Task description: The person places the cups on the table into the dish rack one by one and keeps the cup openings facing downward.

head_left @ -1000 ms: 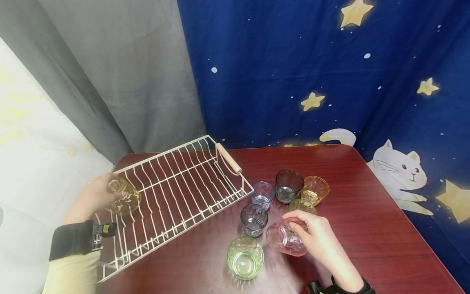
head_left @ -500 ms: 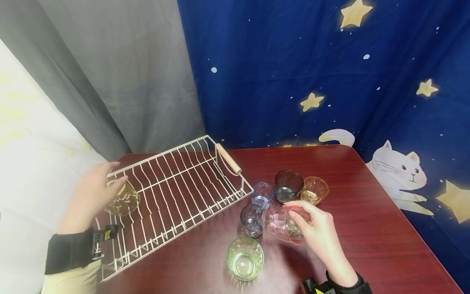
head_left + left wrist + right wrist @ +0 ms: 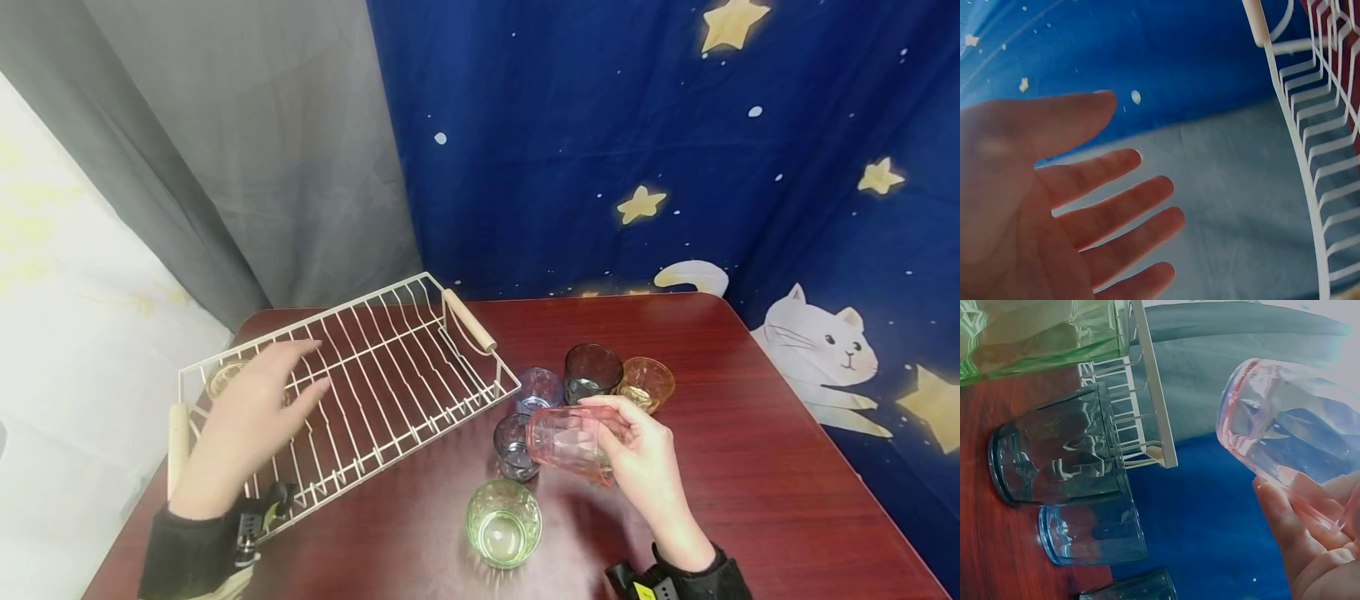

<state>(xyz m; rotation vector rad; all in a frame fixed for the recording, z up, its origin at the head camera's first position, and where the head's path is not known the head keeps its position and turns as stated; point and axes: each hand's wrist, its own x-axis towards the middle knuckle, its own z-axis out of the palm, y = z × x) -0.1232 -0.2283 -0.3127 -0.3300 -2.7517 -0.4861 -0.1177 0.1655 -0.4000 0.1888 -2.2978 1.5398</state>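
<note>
My left hand [image 3: 247, 425] hovers over the left part of a white wire dish rack [image 3: 1304, 172], fingers spread and holding nothing. Partly hidden behind it, an amber glass [image 3: 223, 379] stands in the rack. My right hand [image 3: 647, 471] grips a pink glass [image 3: 566, 437] by its rim end, tipped on its side with the base to the left. In the right wrist view that thick pink base stands clear of the fingers [image 3: 1279, 503]. Beneath the pink glass, a small grey glass [image 3: 516, 454] stands on the table, with a green glass [image 3: 504, 525] nearer the front.
Behind the pink glass are a blue glass [image 3: 538, 387], a dark grey glass [image 3: 592, 371] and another amber glass [image 3: 648, 383]. The rack's wooden handle [image 3: 469, 321] rises near the blue glass. Curtains hang along the far edge of the red-brown table [image 3: 757, 467].
My left hand has let go of the amber glass in the rack and moved right. My right hand has raised the pink glass and tipped it further onto its side.
</note>
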